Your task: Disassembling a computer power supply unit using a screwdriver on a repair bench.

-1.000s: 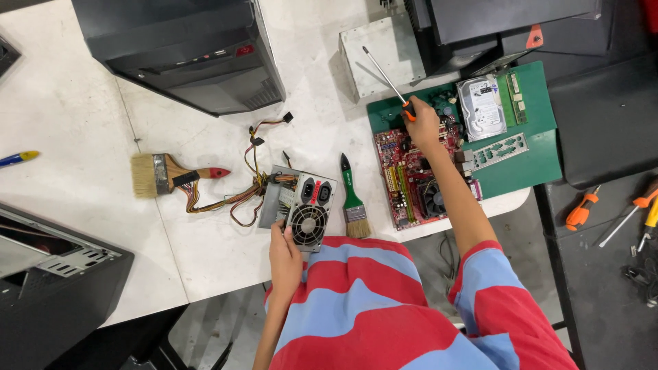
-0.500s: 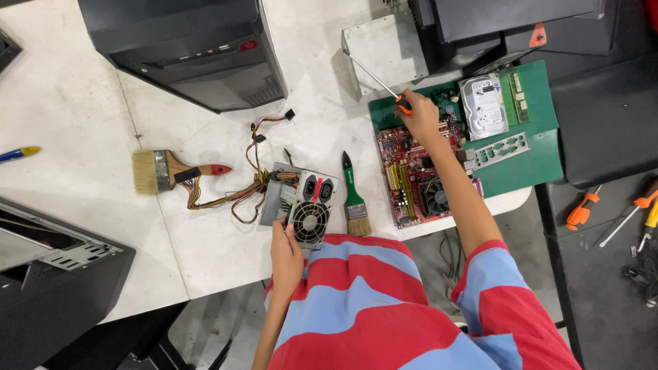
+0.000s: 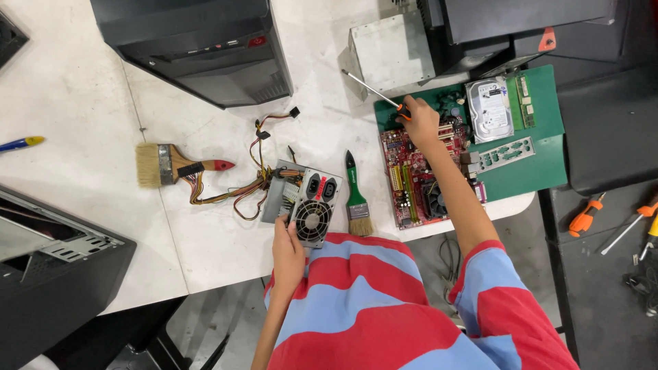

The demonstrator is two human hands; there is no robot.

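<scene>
Right hand: my right hand [image 3: 421, 122] is wrapped around the orange handle of the screwdriver [image 3: 373, 89], way out at about 1 o'clock from my chest. The shaft points off toward 10 o'clock, tip hanging over bare table near the grey metal box [image 3: 391, 51].
Left hand: left hand [image 3: 288, 250] is gripping the near edge of the power supply [image 3: 305, 200], fan facing up, roughly 11 o'clock, close to the table edge.
Motherboard: red motherboard [image 3: 418, 175] sits on the green mat [image 3: 534, 157], right under my right wrist.
Other bits: hard drive [image 3: 489, 109] at the mat's far end, green-handled brush [image 3: 356, 195] just right of the supply, wide paintbrush [image 3: 171, 164] off at 10 o'clock with the cable bundle [image 3: 240, 185] trailing toward it.
Risk 1: forearm is lying across the board, so a drag could knock components or bend something, imo.
Risk 2: the supply is right near the edge, held from one side only. A tug on those wires could tip it off.
Risk 3: a long shaft swinging loose could poke the drive or the board.
</scene>
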